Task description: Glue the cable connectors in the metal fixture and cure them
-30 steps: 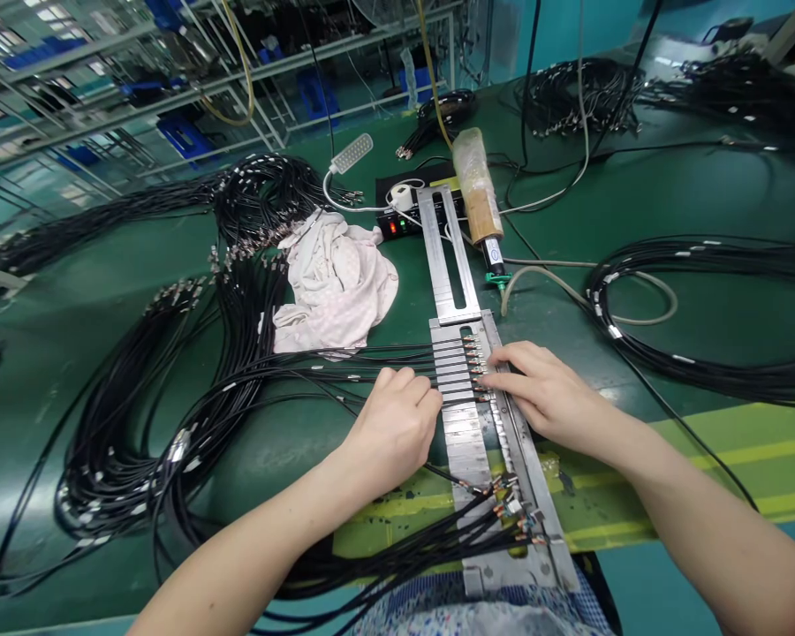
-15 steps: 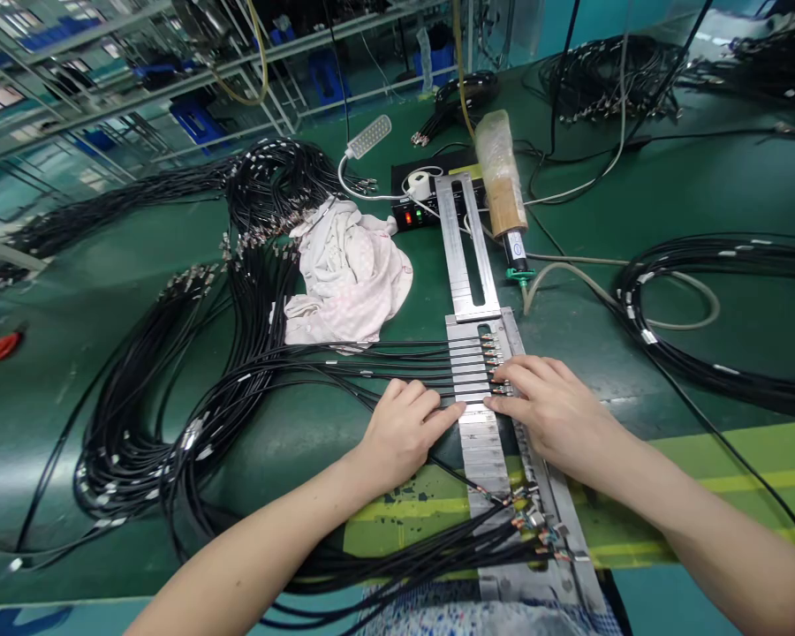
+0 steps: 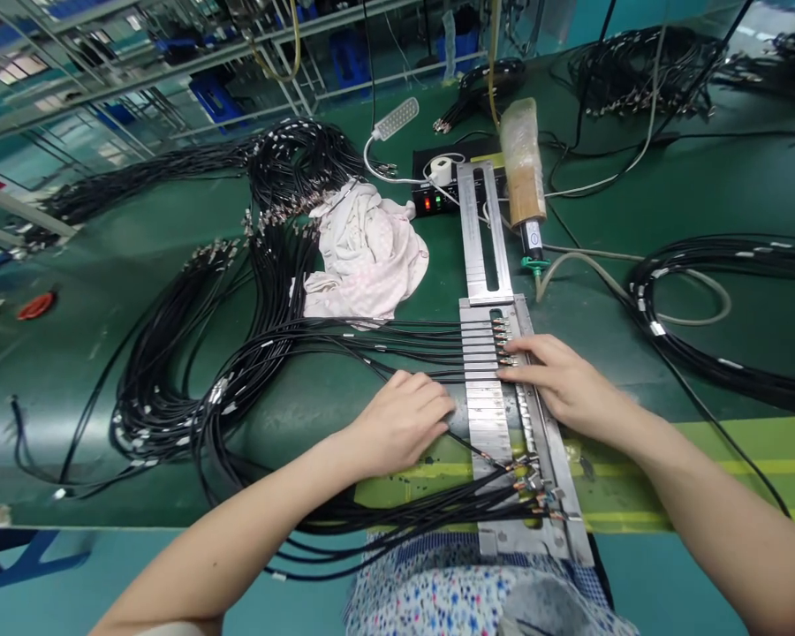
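Observation:
A long slotted metal fixture (image 3: 487,415) lies on the green bench, running away from me. Several black cables (image 3: 397,340) lie side by side across its slots, with their copper-coloured ends (image 3: 502,340) lined up on its right side. My left hand (image 3: 401,424) rests palm down, fingers closed together, on a cable just left of the fixture. My right hand (image 3: 563,380) lies over the fixture's right edge, fingertips pinched at the nearest cable end. A second bunch of cable ends (image 3: 530,495) crosses the fixture's near end.
A large tangle of black cables (image 3: 192,371) fills the bench's left side, beside a crumpled pale cloth (image 3: 371,256). Behind the fixture sit a black control box (image 3: 441,190), a wrapped cylindrical tool (image 3: 522,168) and a small lamp (image 3: 396,119). Another cable coil (image 3: 715,300) lies right.
My view has shifted left and tilted down. Both hands stayed at the fixture; the left hand's fingers drew back off its slots onto the cable beside it.

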`<action>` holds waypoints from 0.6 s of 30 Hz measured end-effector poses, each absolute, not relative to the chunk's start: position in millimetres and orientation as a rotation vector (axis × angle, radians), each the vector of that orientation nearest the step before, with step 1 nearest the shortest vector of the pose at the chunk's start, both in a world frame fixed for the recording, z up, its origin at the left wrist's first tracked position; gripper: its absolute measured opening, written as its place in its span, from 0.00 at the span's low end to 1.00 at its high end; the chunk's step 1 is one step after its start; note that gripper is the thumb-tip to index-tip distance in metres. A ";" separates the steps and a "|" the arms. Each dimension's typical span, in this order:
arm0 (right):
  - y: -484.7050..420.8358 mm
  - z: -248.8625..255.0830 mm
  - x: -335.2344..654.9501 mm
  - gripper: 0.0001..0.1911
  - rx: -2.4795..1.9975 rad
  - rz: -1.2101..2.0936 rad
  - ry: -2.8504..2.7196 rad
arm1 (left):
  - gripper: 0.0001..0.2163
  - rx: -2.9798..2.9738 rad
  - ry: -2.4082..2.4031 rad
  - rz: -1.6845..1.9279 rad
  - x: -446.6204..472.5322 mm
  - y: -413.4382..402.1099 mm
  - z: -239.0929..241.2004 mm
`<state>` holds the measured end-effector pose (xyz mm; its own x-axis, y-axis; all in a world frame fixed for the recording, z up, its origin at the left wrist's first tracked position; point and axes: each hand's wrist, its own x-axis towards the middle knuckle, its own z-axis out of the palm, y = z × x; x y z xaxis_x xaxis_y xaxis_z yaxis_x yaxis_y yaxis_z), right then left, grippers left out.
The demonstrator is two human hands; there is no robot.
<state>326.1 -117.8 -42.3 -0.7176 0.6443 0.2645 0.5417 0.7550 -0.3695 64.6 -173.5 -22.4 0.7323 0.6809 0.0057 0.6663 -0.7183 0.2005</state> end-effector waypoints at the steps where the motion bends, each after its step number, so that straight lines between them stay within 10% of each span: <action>1: -116.5 -42.2 327.1 0.23 -0.915 0.409 -2.548 | 0.08 2.729 1.055 0.106 61.2 -176.0 -22.1; 18: -111.4 -26.7 341.2 0.18 -1.041 0.363 -2.381 | 0.09 2.805 1.223 0.690 84.3 -153.5 -37.8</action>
